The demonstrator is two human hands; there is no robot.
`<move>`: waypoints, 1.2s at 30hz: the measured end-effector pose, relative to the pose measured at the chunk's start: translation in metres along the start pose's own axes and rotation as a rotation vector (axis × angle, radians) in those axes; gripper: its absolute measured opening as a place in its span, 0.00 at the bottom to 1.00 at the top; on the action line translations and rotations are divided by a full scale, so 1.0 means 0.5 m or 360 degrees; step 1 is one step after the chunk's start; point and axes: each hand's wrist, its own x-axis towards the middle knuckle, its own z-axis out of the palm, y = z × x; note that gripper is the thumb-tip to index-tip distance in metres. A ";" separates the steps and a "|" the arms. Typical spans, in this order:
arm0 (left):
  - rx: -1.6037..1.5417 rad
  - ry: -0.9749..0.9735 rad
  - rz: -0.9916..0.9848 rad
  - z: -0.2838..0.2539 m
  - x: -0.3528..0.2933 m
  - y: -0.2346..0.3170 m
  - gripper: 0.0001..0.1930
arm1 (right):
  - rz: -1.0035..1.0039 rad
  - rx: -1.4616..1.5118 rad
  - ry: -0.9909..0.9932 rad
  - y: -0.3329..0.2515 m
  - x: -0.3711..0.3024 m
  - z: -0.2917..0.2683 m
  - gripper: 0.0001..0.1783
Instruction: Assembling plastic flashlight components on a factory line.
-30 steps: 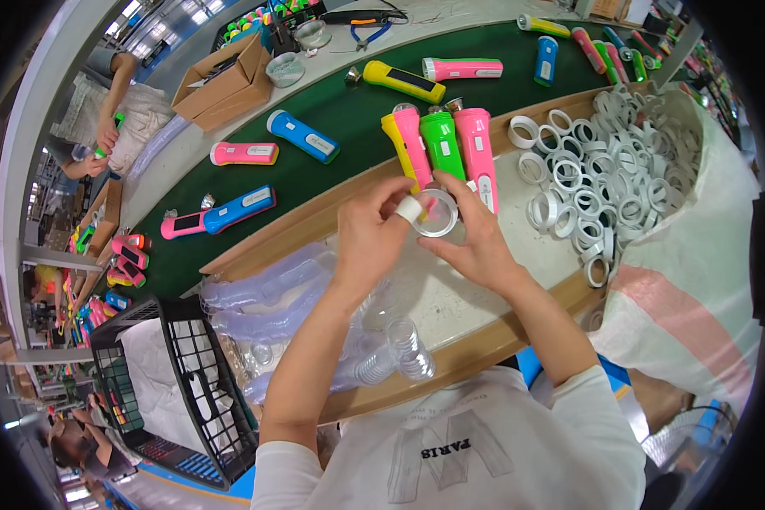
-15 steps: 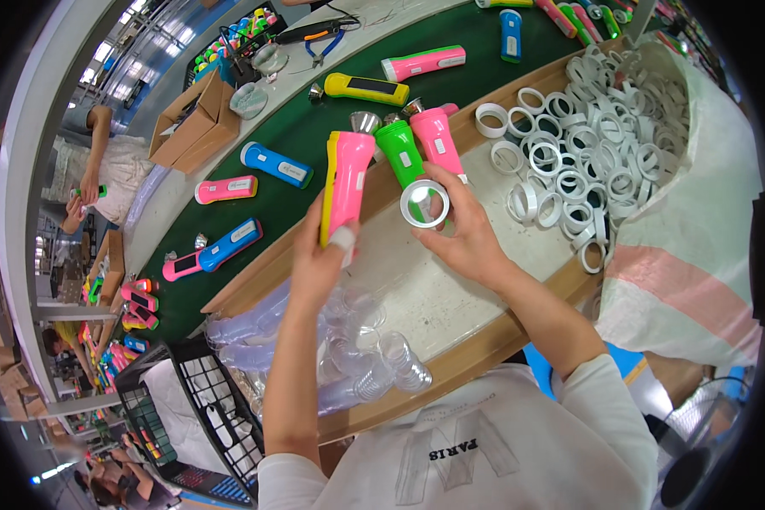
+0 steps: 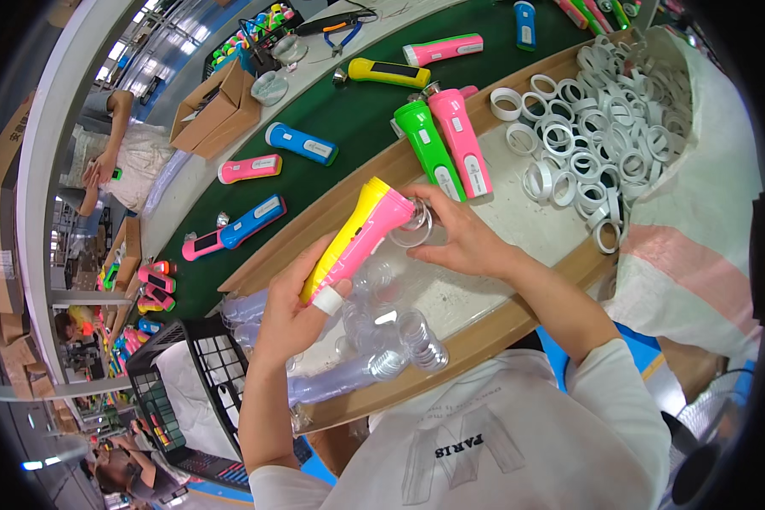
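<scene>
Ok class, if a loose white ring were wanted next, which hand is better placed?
Probably the right hand: it is nearer the white rings, though it holds a clear round piece. The left hand, farther off, grips the yellow-and-pink flashlight.

Two-tone flashlight, pink and yellow (image 3: pixel 357 242) | mid-frame, tilted, head toward upper right || clear-centred ring (image 3: pixel 411 242) | by that head; from here, contact unclear

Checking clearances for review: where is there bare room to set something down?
On the white tray, between the right hand, the pink flashlight beside the green flashlight, and the heaped white rings. Another patch: on the green belt, between that green flashlight and the blue flashlight to its left. Crowded: the rings and the clear plastic pieces at the tray's left.
</scene>
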 end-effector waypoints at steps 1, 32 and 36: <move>-0.0002 0.0004 0.0000 -0.002 -0.002 -0.002 0.27 | 0.0115 0.0135 -0.0034 -0.006 -0.001 0.000 0.36; -0.0866 -0.0551 -0.0191 0.013 -0.142 -0.038 0.23 | -0.1141 -0.0096 -0.0229 -0.173 -0.072 0.025 0.27; 0.0789 0.0018 0.0689 0.052 -0.069 -0.020 0.24 | 0.0699 0.1040 0.0124 -0.058 -0.041 0.055 0.21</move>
